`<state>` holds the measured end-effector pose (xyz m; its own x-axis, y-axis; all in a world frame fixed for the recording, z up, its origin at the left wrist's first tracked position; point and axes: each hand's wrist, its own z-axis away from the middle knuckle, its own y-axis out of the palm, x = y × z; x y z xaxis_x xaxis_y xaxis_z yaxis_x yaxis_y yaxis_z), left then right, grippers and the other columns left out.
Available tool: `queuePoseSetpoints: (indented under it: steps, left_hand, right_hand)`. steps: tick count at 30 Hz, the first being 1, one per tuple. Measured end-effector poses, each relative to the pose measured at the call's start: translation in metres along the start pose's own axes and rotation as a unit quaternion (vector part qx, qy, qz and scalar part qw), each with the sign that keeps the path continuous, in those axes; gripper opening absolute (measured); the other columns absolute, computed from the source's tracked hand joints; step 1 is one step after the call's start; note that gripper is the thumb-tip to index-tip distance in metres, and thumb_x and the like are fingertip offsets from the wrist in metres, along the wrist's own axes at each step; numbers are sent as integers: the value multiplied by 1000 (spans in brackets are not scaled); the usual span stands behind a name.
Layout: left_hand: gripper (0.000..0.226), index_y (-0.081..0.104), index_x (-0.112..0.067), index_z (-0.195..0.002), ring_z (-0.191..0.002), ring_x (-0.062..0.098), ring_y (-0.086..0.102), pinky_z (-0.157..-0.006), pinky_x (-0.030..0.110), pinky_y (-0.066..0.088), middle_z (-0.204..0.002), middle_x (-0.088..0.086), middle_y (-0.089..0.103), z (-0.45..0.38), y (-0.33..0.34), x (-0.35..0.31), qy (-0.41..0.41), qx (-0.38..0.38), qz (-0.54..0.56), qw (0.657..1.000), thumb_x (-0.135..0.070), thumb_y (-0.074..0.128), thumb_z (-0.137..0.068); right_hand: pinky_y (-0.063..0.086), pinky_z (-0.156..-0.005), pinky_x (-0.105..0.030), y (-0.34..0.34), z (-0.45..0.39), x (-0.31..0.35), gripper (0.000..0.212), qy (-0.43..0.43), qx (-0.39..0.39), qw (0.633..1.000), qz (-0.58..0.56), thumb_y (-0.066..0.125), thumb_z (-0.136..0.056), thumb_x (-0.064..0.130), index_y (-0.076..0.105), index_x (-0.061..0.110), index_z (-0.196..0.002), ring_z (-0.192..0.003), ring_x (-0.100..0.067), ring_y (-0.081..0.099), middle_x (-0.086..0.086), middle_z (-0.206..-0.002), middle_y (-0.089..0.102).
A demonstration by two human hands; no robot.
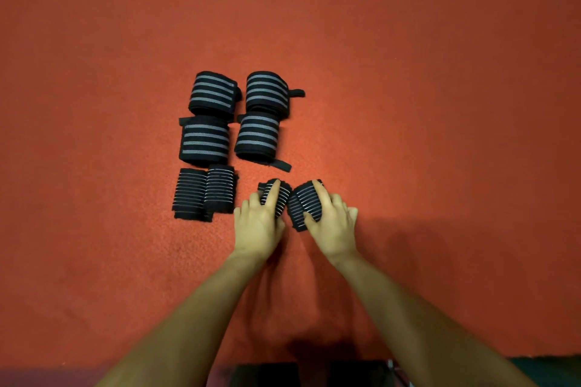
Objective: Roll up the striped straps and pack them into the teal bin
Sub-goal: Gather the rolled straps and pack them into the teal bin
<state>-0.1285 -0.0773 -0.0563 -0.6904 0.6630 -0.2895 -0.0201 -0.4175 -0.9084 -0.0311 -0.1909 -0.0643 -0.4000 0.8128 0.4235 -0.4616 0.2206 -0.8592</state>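
At the near edge, dark shapes [267,374] sit below the forearms, too cropped to identify. Both arms reach forward over the red carpeted floor [440,104]. The left hand [259,221] curls over a thin-striped roll [281,199], its forefinger stretched along the top and the thumb at the roll's near side. Just beside it, touching or nearly so, the right hand [333,225] grips a second thin-striped roll [303,204], fingers wrapped over its top and thumb pressed on its near face. To the left, apart from the hands, two more thin-striped rolls [204,193] lie side by side, touching. Beyond them, four wide-striped rolls [234,118] form a two-by-two block, packed close together, with short black tabs [297,93] sticking out from three of them.
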Motion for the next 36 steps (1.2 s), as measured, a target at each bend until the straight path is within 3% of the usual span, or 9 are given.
queuePoseSetpoints:
  steps: [4,7,13,19,22,25,29,33,36]
  left_hand:
    - [79,44,-18,-142,-86,37,62,-76,45,45,-106,21,60,7,3,-14,72,-48,24,996,-21,77,-70]
    - [80,52,-16,-136,-73,34,64,-66,41,47,-97,19,62,15,1,-36,116,-76,30,990,-20,82,-62]
    - [72,45,-21,-141,-88,34,64,-78,43,44,-109,18,60,36,-1,-118,187,-49,78,978,-24,72,-74]
    - [70,43,-21,-142,-94,33,61,-83,44,40,-116,17,58,80,20,-231,325,-17,77,943,-23,71,-77]
    - [67,43,-23,-142,-91,31,61,-82,40,37,-115,14,58,111,35,-297,395,4,84,915,-28,61,-77]
    - [67,41,-26,-143,-92,28,60,-83,36,31,-115,11,58,146,56,-358,463,29,77,883,-31,60,-79]
    - [70,35,-30,-146,-101,24,56,-87,36,33,-119,6,55,199,95,-422,528,93,68,841,-30,64,-83]
    - [74,34,-27,-147,-109,26,55,-90,39,33,-125,6,54,248,147,-459,555,177,72,810,-26,67,-80]
    - [69,38,-21,-141,-116,26,53,-93,39,34,-131,2,54,275,184,-474,542,230,73,805,-24,68,-78]
  right_hand:
    - [27,-95,-36,-16,10,-15,68,10,-52,998,-37,66,-85,34,35,32,-146,-111,-24,55,-5,-119,58]
    - [27,-94,-36,-30,25,-29,69,24,-80,994,-63,67,-84,34,37,31,-146,-110,-24,57,-4,-119,59]
    - [29,-93,-35,-76,64,-91,68,64,-166,978,-111,51,-81,49,39,29,-144,-112,-20,55,0,-121,59]
    - [22,-93,-26,-131,138,-188,66,145,-238,951,-134,57,-87,46,35,29,-146,-121,-13,47,4,-130,57]
    - [24,-96,-27,-158,180,-237,64,200,-299,924,-130,67,-88,34,39,20,-144,-124,-18,49,0,-134,56]
    - [35,-102,-38,-175,224,-286,63,266,-336,892,-143,62,-87,41,41,16,-140,-124,-23,50,-3,-136,55]
    - [46,-90,-45,-179,287,-343,55,370,-380,830,-172,68,-80,35,44,14,-125,-106,-31,61,-6,-117,65]
    - [30,-83,-34,-167,341,-383,40,473,-378,778,-168,73,-82,25,48,11,-111,-102,-30,60,-5,-106,64]
    - [31,-83,-37,-150,364,-404,37,522,-372,745,-186,71,-84,23,47,11,-109,-103,-30,58,-5,-108,62]
